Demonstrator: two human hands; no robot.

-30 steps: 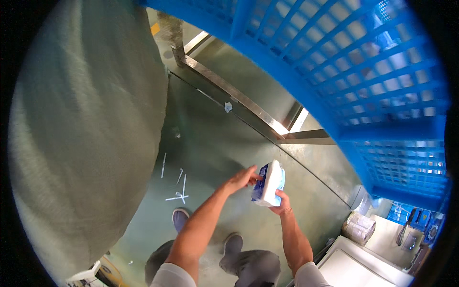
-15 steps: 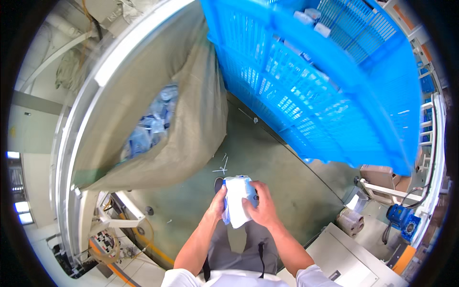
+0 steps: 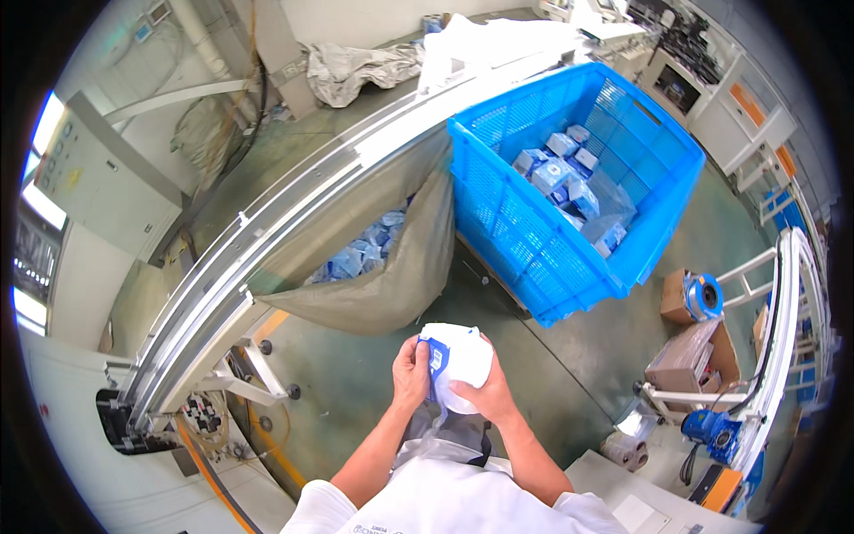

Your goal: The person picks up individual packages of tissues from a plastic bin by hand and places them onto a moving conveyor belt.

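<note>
Relative to one second earlier, the left hand, then reaching with extended fingers to the side of the white pack, now closes on its blue wrapper. The right hand is now at the pack's right flank, and a broad white face turns upward. A translucent strip of film now trails below. With the head raised, the view takes in the open top of the blue basket, its wrapped packs, and the mouth of the cloth sack.
</note>
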